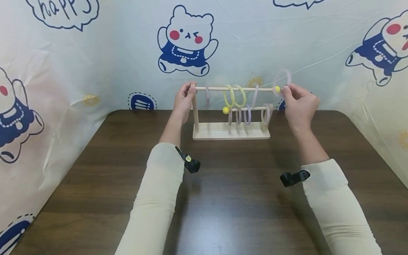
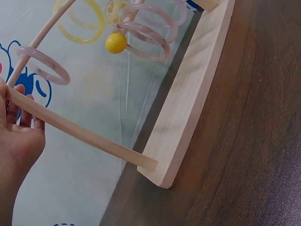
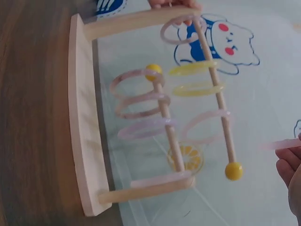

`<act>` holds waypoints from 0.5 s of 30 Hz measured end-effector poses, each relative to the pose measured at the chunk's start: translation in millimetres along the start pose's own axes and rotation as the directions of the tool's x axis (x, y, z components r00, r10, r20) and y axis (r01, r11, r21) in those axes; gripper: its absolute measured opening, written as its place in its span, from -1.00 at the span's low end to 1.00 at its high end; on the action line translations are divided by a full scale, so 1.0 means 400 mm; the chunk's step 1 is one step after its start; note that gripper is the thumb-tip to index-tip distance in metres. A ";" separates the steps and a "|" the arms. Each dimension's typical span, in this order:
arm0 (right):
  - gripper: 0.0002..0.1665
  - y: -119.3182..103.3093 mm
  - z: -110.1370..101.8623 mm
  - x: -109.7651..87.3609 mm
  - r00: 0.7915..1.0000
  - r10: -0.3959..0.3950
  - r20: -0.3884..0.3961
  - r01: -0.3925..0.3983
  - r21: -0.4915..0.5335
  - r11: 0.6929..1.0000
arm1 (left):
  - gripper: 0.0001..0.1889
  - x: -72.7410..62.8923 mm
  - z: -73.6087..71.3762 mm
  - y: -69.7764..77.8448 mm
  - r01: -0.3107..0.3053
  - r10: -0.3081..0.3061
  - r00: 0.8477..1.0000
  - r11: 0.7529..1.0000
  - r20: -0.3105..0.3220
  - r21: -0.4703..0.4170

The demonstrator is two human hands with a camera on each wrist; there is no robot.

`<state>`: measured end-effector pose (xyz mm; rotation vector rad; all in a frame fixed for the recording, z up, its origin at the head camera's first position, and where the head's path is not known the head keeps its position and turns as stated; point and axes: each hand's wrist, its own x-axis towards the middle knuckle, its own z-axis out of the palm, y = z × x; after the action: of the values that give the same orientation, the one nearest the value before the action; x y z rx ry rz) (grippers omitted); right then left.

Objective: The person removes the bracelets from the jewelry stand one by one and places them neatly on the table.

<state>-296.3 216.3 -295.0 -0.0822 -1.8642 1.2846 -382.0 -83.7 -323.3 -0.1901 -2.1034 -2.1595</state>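
A wooden rack (image 1: 231, 134) stands upright on the tabletop (image 1: 209, 206), near the middle of the head view. At its upper left corner, the left hand (image 1: 185, 98) grips the top of a post (image 1: 195, 116), where the upper rod (image 1: 216, 88) begins. To the right, the right hand (image 1: 300, 104) pinches a pale pink ring (image 3: 282, 144) between thumb and fingers; at the right edge of the right wrist view this ring lies apart from the yellow ball (image 3: 233, 171) that ends the rod. Two yellow rings (image 3: 197, 89) hang mid-rod; a lavender ring (image 3: 146, 129) and others hang on the lower rod (image 3: 165, 110). Probable faults: the pinched ring could snag on the ball if brought against it off-centre; a push at that unsupported end might twist or tip the rack, should the left hand's grip slacken; a loose pinch could drop the ring.
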 end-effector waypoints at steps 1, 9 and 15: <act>-0.78 -0.007 0.001 -0.003 1.000 -0.001 0.008 0.001 0.023 1.000 | -0.56 -0.001 0.000 0.000 0.001 -0.001 1.000 1.000 -0.002 -0.001; -0.80 -0.039 0.012 -0.025 0.998 -0.056 0.035 0.052 0.095 0.994 | -0.56 0.001 -0.001 -0.001 -0.001 0.001 1.000 1.000 -0.007 0.008; -0.80 -0.040 0.018 -0.035 0.998 -0.048 0.052 0.042 0.100 0.994 | -0.56 0.004 0.000 -0.004 -0.003 0.003 1.000 1.000 -0.002 0.019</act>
<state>-285.8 196.6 -291.7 0.0475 -1.8348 1.3577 -383.9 -83.8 -324.6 -0.1892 -2.1199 -2.1366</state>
